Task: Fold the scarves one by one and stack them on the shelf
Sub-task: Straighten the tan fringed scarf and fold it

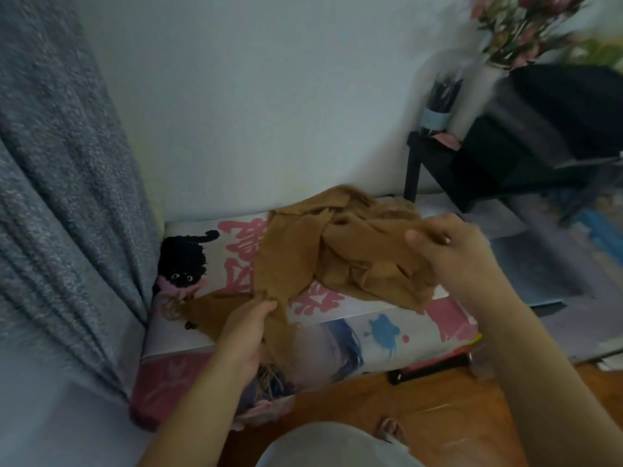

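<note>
A crumpled tan scarf [313, 251] with fringed ends lies on a white box [340, 313] printed with pink characters and blue splashes. My left hand [244, 335] pinches the scarf's near edge at the box's front. My right hand [451, 251] grips a bunched fold of the scarf at its right side, lifted slightly off the box. A fringed end hangs down the box's front below my left hand.
A black plush cat [183, 261] sits at the box's left end against a grey-blue curtain [64, 197]. A black side table [438, 163] with a vase of flowers [526, 32] stands at the right by the white wall. Wooden floor [438, 416] lies below.
</note>
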Tool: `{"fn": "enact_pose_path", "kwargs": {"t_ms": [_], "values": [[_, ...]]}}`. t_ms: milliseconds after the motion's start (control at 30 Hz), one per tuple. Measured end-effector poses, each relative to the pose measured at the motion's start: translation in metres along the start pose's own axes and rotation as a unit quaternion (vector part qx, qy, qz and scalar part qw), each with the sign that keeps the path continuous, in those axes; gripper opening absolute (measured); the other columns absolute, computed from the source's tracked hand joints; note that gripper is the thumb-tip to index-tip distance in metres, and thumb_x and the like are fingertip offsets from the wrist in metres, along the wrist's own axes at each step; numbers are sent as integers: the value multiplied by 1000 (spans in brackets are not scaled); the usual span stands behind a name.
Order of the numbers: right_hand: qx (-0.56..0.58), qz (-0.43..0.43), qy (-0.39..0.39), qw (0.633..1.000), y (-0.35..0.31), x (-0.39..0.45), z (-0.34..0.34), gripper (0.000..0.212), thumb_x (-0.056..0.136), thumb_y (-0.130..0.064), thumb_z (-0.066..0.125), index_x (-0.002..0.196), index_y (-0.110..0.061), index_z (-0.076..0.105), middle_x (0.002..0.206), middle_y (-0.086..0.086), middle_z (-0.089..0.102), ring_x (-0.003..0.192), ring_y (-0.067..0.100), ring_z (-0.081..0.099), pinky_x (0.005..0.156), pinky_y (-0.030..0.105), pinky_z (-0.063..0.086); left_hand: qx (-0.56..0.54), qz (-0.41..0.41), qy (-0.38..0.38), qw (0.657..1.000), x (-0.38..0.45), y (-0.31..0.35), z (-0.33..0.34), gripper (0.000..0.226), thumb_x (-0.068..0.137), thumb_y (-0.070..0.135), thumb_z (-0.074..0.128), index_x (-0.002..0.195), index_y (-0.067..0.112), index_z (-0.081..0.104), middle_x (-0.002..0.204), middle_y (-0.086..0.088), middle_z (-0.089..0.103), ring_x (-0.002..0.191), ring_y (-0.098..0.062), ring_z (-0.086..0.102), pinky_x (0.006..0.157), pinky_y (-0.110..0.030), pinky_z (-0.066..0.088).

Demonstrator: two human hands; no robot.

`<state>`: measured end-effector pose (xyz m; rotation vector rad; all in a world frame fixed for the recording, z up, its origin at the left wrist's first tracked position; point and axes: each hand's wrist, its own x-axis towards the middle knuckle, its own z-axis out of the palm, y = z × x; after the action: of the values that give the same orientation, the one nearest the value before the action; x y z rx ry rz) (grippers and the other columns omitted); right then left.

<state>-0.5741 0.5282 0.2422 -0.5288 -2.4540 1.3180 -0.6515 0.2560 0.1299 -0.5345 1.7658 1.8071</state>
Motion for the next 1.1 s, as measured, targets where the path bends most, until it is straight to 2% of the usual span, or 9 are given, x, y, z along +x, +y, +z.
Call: {"fn": "enact_pose_path", "kwargs": {"t_ms": [100,167,267,367,467,600,767,967,1100], "values": [[239,66,-112,962,28,-23,19,16,98,-9,56,99,-12,72,93,14,65,78,24,64,69,33,54,131,71,22,989,-11,-9,-4,16,99,19,57,102,22,72,100,-2,73,95,-23,67,90,-43,53],[422,286,-15,860,79,-25,44,21,100,-6,52,110,-11,70,108,17,69,94,28,69,84,42,58,176,89,19,980,-15,-16,-2,25,101,17,53,123,20,66,109,4,67,99,-15,62,86,-34,50],[449,508,120,725,144,-45,81,31,101,-7,50,131,-5,59,116,15,65,93,29,63,98,49,52,175,86,13,981,-13,-24,-2,43,101,8,50,142,20,54,129,3,61,109,-14,58,95,-32,46],[396,502,70,766,159,-58,106,35,98,-4,51,133,-1,55,99,15,64,82,28,61,81,46,54,179,85,12,980,-10,-27,-5,43,93,-5,46,120,21,67,112,-1,72,98,-19,68,86,-35,55],[412,385,-10,826,135,-59,97,33,96,-7,55,129,0,58,121,16,68,111,34,64,101,50,48,119,66,1,991,-13,-25,-10,56,86,-19,39,114,18,70,102,-7,74,96,-26,70,82,-36,56],[483,252,-136,827,111,-57,74,38,93,1,55,131,10,54,121,26,61,109,41,59,106,58,38,-65,-25,-18,997,-9,-24,-16,61,80,-24,29,118,7,65,109,-18,68,102,-34,64,84,-40,54],[336,333,-215,855,133,-55,86,50,81,16,60,129,0,59,122,21,67,114,41,63,102,56,49,-116,-88,13,989,-4,-32,-17,25,97,0,43,112,8,61,104,-14,63,90,-26,60,72,-37,47],[397,488,-107,770,163,-80,110,52,82,7,47,131,-7,54,125,26,64,115,48,59,89,62,53,-106,-107,43,988,3,-48,-13,26,101,11,48,120,6,63,114,-18,70,107,-34,66,96,-46,52],[459,461,-26,759,160,-75,111,38,91,-18,64,129,-14,56,123,19,65,114,43,60,96,62,50,158,114,144,970,-18,-47,-5,15,101,12,47,94,17,60,88,-8,63,79,-27,61,67,-33,47]]}}
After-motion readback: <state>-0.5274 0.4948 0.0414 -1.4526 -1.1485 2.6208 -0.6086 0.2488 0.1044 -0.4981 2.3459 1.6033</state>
